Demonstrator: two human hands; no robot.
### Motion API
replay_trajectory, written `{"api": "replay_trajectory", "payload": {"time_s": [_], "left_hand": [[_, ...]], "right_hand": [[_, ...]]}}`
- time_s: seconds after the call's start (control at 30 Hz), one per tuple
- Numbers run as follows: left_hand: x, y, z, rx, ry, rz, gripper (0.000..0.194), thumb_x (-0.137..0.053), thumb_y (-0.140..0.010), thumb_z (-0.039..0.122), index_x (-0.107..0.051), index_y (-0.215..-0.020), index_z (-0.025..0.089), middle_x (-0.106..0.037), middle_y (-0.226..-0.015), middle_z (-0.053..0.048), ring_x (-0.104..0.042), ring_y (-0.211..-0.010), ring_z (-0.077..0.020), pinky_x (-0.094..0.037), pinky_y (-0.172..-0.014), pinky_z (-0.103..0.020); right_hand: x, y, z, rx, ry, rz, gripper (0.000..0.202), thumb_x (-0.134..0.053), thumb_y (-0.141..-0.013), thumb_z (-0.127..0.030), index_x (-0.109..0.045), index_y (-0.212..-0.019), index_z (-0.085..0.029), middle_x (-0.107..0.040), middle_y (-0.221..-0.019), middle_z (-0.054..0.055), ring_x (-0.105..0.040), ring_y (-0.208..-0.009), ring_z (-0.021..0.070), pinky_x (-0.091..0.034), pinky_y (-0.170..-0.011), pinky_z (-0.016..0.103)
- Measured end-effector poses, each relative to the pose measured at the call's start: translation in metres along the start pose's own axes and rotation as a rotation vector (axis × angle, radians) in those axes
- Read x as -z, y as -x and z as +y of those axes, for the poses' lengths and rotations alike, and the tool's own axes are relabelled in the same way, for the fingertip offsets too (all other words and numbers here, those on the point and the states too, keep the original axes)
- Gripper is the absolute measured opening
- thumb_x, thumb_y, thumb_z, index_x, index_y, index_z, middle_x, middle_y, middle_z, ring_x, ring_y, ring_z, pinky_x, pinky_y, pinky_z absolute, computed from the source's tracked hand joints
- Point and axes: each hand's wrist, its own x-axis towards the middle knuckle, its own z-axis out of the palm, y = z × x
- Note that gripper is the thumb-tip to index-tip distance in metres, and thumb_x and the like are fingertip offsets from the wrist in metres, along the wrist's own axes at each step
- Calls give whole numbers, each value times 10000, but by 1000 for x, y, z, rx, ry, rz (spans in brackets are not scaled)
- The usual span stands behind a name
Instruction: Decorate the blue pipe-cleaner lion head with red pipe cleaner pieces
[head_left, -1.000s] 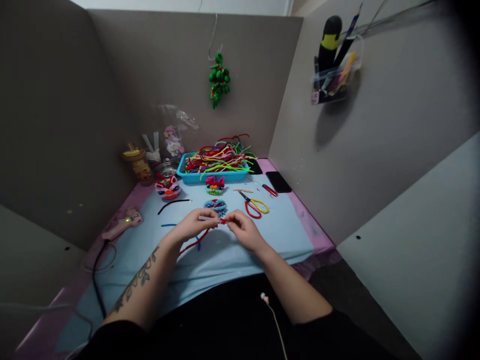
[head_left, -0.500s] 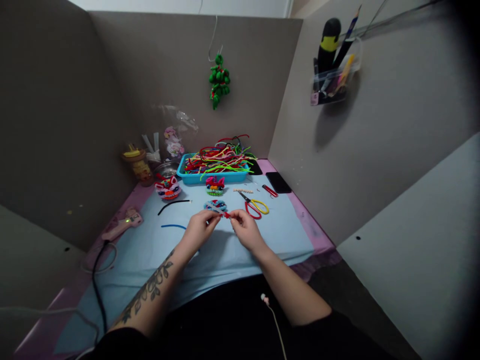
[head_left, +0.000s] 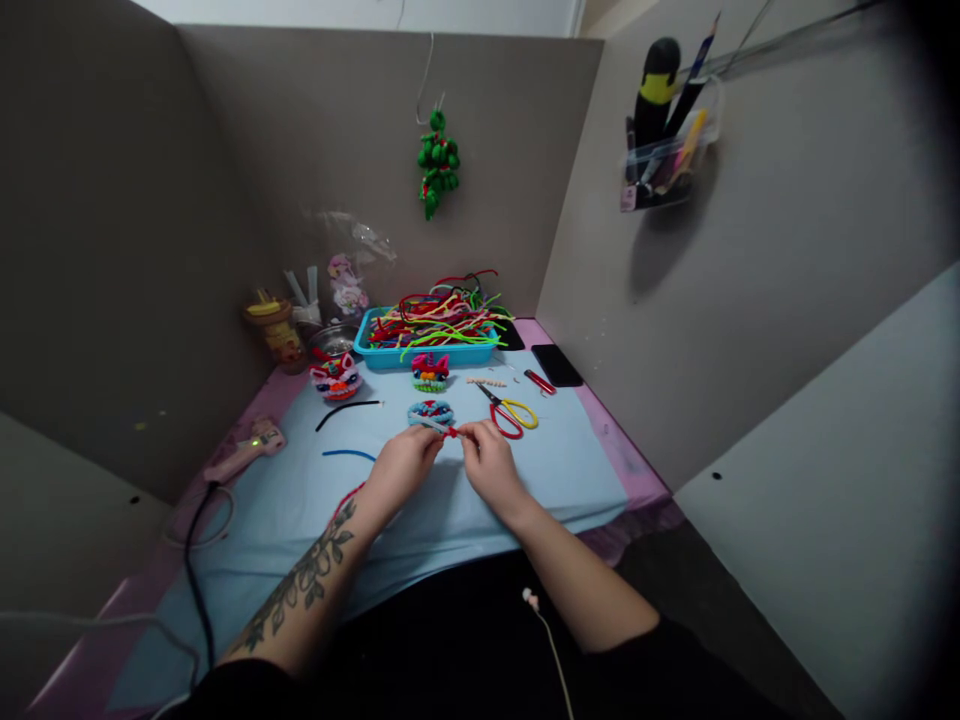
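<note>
Near the middle of the blue cloth, my left hand (head_left: 406,462) and my right hand (head_left: 490,465) pinch a small red pipe cleaner piece (head_left: 451,433) between them. A pale grey strip also runs from the left fingertips, in front of a light-blue and red fuzzy piece (head_left: 430,411) on the cloth. Part of a red pipe cleaner (head_left: 349,497) shows beside my left wrist. Scissors (head_left: 508,411) with red and yellow handles lie just beyond my right hand. Behind the fuzzy piece stands a small pink, orange and green figure (head_left: 430,373).
A blue tray (head_left: 427,355) of coloured pipe cleaners stands at the back. To its left are a lion-like head (head_left: 336,378) and a metal bowl. A glue gun (head_left: 246,450) lies at the left edge; black and blue stems lie nearby. A phone (head_left: 556,366) and red cutter sit right.
Both hands have shifted slightly, and the red piece between them sits a little lower. The grey strip lies at a changed angle. A red length now shows beside my left wrist.
</note>
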Motion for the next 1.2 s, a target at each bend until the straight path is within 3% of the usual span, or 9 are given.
{"api": "replay_trajectory", "payload": {"time_s": [0.2,0.4,0.53,0.63,0.87,1.03,1.2], "left_hand": [[0,1,6,73,-187,-113,242,-425,-913,267,-645,-958,179,-669,-942,-86,-639,-826,-197,-463,-730,-276],[6,1,7,84,-227,-127,248,-532,-848,231,-613,-1074,168,-668,-1028,-115,-639,-898,-229,-468,-771,-299],[11,-2,7,98,-280,-136,152,-507,-856,211,-631,-924,156,-668,-919,-108,-642,-812,-214,-466,-717,-282],[11,-3,5,61,-303,-123,193,-462,-882,234,-639,-851,163,-651,-863,-102,-630,-739,-203,-457,-677,-279],[17,-11,-4,-90,-314,-91,174,-501,-859,226,-667,-811,205,-635,-833,-79,-595,-807,-210,-435,-700,-272],[24,-19,-10,-116,-264,-101,187,-503,-843,201,-679,-782,220,-642,-837,-64,-588,-814,-203,-425,-691,-266],[27,-24,-25,-160,-49,-178,157,-532,-807,185,-681,-761,197,-648,-791,-49,-574,-731,-170,-408,-670,-252]], "right_hand": [[-5,4,3,95,203,-68,275,-376,-851,-61,-592,-995,-153,-566,-948,100,-554,-906,210,-475,-830,339],[-4,6,2,77,432,-167,297,-386,-866,-63,-593,-1056,-159,-568,-978,112,-538,-923,229,-463,-810,334],[-3,5,3,60,475,-205,312,-405,-855,-49,-590,-1076,-168,-567,-997,114,-535,-927,226,-453,-808,322],[-3,4,2,60,508,-232,306,-415,-851,-46,-598,-1062,-170,-571,-990,111,-535,-915,224,-449,-798,313],[0,3,-4,128,581,-313,291,-432,-831,-36,-608,-1013,-180,-595,-981,98,-524,-902,222,-435,-751,300],[3,3,-5,167,520,-355,299,-440,-816,-32,-621,-980,-204,-607,-953,82,-522,-889,208,-423,-734,284],[7,2,-2,169,253,-373,327,-449,-786,1,-641,-942,-212,-611,-931,47,-540,-890,178,-426,-789,274]]}}
